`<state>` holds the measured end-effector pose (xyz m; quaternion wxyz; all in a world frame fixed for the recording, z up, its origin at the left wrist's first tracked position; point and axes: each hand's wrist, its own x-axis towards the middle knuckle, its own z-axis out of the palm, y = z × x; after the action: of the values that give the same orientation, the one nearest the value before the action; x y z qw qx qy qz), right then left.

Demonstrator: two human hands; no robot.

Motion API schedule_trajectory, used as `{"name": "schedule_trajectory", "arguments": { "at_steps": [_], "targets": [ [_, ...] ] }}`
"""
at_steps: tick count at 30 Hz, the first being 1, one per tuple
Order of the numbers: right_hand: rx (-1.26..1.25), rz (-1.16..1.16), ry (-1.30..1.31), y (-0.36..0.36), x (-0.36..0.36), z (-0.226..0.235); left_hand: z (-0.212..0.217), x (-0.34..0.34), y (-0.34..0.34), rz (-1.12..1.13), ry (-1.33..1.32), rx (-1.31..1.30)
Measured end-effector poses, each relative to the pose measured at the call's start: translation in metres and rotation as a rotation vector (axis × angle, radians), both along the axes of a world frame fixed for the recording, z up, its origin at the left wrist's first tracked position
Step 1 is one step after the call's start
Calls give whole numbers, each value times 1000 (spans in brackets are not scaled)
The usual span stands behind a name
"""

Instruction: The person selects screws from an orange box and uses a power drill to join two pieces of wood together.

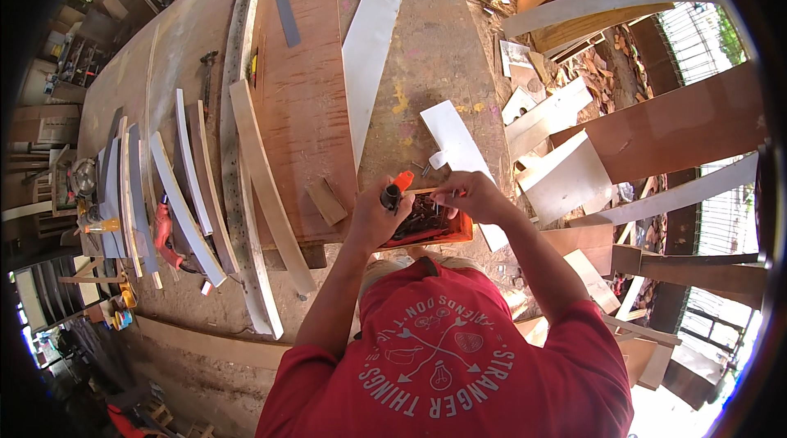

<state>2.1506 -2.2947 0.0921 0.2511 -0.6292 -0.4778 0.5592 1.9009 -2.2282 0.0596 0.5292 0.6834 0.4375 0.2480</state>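
At the near edge of the workbench (443,36), an orange open-top box (447,235) holds many small dark metal pieces, too small to tell apart. My left hand (375,215) is closed around a black-and-orange tool (395,192) beside the box's left side; its exact kind is not clear. Over the box's right part, my right hand (471,194) has its fingers pinched together. What lies between those fingertips is too small to make out. Just beyond the box are a few small metal pieces (421,167) and a white board (459,139).
A small wooden block (326,200) lies left of my left hand on a brown plywood sheet (303,110). Long curved wood strips (266,184), a red power tool (166,233) and a hammer (208,73) lie farther left. Offcuts (566,176) are piled at right.
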Motion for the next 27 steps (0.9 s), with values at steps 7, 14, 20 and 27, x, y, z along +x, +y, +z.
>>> {"name": "schedule_trajectory", "arguments": {
  "at_steps": [7, 14, 20, 27],
  "targets": [
    [246, -76, -90, 33, 24, -54, 6, 4, 1, -2, -19, -28],
    [244, -24, -346, 43, 7, -63, 2, 0, 0, 0, -27, -20],
    [294, -20, -409, 38, 5, -50, 0, -1, 3, -11, 32, 16],
    [197, -103, -305, -3, 11, 12, -9, -4, 1, 19, 25, -58]
  ]
}}
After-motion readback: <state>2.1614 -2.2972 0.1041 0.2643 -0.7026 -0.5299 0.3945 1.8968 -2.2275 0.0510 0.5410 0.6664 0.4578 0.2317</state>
